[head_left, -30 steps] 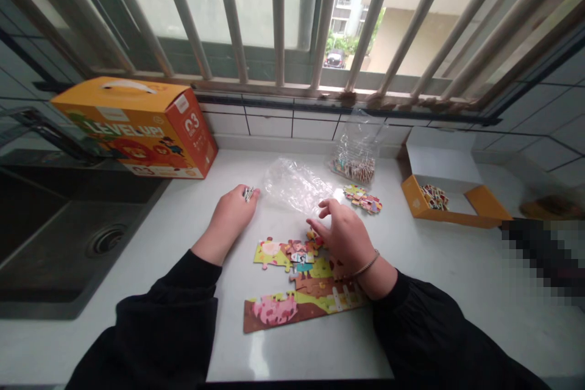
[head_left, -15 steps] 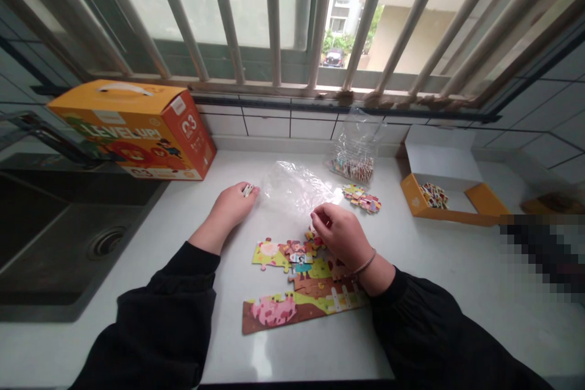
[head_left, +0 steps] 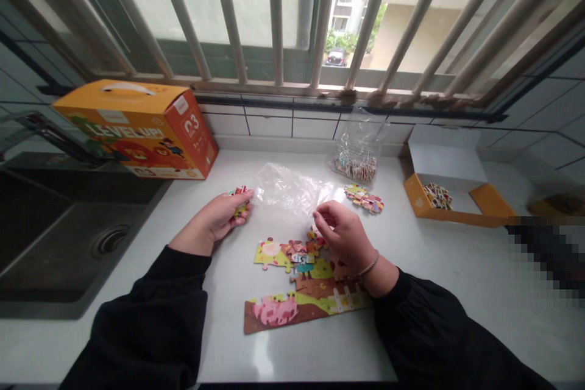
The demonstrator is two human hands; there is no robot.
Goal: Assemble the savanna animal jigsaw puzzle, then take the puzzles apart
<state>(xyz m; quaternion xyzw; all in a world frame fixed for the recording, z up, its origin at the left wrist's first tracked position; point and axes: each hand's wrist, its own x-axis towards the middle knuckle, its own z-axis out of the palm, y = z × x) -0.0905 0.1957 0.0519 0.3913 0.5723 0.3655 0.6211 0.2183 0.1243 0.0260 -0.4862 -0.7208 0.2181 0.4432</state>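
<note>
My left hand is closed around a few colourful jigsaw pieces, their printed faces now partly showing between thumb and fingers. My right hand hovers over the upper right of a partly joined jigsaw puzzle, thumb and fingertips pinched together. What the pinch holds, if anything, cannot be made out. A pink-and-red piece shows just below those fingertips. The puzzle has a pink pig along its lower strip, with a gap above it on the left. The right hand hides part of the puzzle.
A crumpled clear plastic bag lies beyond the hands. Behind it stands a clear bag of pieces, with loose pieces in front. An open orange box is at right. The large orange box and sink are at left.
My left hand has turned, so the pieces in it show their coloured faces instead of their edges, and it has shifted slightly left. My right hand stays nearly still.
</note>
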